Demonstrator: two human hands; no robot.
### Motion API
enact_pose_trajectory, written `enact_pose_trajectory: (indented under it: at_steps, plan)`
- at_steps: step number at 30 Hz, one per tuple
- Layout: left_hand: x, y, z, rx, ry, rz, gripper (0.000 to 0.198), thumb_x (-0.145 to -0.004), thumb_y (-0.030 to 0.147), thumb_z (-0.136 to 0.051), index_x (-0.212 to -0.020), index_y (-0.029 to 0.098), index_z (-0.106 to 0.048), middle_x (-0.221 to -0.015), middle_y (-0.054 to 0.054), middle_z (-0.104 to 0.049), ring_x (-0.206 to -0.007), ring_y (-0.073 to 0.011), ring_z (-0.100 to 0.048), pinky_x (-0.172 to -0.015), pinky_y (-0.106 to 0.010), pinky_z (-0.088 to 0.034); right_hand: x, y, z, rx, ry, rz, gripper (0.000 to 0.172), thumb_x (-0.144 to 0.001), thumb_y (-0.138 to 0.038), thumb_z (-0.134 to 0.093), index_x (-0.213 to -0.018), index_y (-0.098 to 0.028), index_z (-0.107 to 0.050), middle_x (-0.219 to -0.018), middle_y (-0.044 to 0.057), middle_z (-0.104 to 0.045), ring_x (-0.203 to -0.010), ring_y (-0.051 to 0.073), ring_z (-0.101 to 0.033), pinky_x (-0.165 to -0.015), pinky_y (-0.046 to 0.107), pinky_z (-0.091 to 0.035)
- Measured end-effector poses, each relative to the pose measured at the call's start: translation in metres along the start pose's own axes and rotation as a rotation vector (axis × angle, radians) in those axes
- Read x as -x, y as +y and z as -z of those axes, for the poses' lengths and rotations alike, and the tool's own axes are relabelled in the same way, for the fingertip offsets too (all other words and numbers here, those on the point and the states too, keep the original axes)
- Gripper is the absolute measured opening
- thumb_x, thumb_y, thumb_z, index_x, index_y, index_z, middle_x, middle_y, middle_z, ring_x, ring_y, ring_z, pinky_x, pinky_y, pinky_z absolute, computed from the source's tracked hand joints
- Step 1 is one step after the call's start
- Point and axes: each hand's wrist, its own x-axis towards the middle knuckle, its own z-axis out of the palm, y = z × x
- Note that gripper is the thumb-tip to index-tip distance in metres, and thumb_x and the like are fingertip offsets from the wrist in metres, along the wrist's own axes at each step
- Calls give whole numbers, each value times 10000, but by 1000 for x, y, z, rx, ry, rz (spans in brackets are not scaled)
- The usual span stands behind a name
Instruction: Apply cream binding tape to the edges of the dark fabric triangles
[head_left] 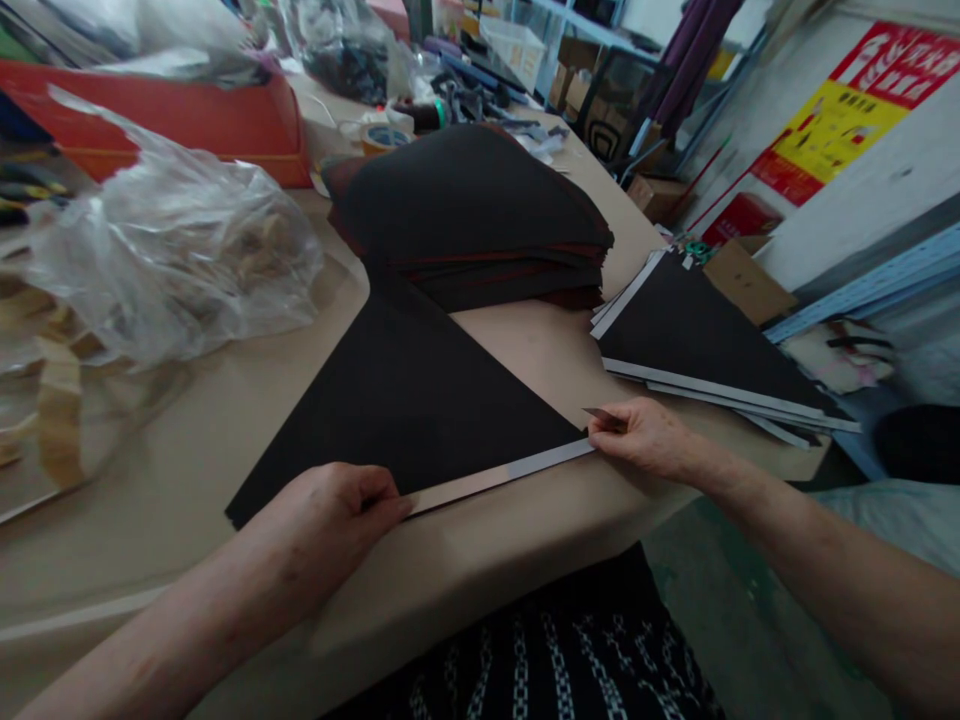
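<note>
A dark, pointed sheet (420, 390) lies flat on the tan table (510, 345), its front edge towards me. Along that edge runs a narrow strip of tape (480, 478), pale at the left and greyer at the right. My left hand (345, 515) pinches the strip's left end, with the fingers curled. The strip's right end is between the fingers of my right hand (645, 435), near the sheet's right corner. A thin pointed blade-like piece (604, 418) also sticks out of the right hand; its handle, if any, is hidden.
Behind the sheet is a thick stack of dark pieces (480, 200). At the right lie dark triangular pieces with pale edge strips (697, 325). A clear plastic bag (187, 250) and a red box (195, 115) stand at the left. The table's front edge runs just below my hands.
</note>
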Motion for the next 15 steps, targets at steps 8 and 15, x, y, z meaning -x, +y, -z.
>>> enact_pose_trajectory:
  at_steps: [8, 15]
  plan:
    - [-3, 2, -2, -26, 16, -10, 359, -775, 457, -428, -618, 189, -607, -550, -7, -552, -530, -145, -492, -504, -255, -296, 2, -8, 1, 121, -8, -7, 129, -754, -252, -497, -670, -169, -549, -633, -6, -532, -586, 109, -446, -582, 258, -339]
    - [-3, 4, -1, -63, 27, -10, 342, -790, 424, -422, -634, 197, -624, -568, -13, -584, -547, -156, -526, -516, -260, -302, 2, -7, -2, 191, -8, 19, 107, -751, -223, -489, -682, -171, -552, -618, -9, -513, -586, 111, -442, -570, 258, -320]
